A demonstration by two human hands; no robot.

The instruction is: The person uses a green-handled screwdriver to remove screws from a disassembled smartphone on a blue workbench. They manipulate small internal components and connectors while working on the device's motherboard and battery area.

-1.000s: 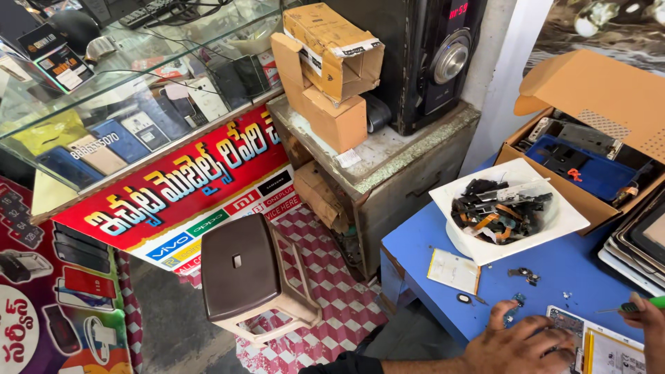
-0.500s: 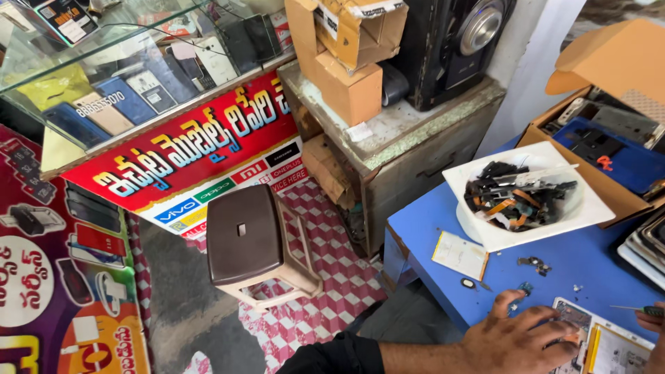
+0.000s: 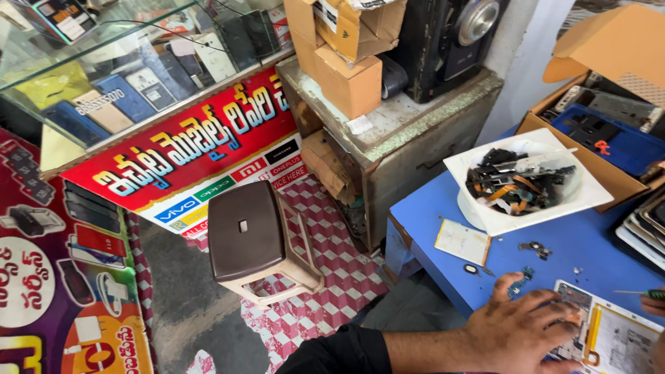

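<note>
Left hand is spread flat, fingers pressing on the opened phone lying on the blue table, right under its fingertips. Right hand is barely in frame, pinching a thin screwdriver. Just beyond the left hand: a small white card, then a white tray of dark parts. Further up-left, stacked cardboard boxes; way left, a long red sign with yellow lettering and a brown stool.

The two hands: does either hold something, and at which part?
The left hand lies flat on the opened phone, pinning its left end without gripping it. The right hand, mostly out of frame, pinches a thin tool by its handle.
</note>
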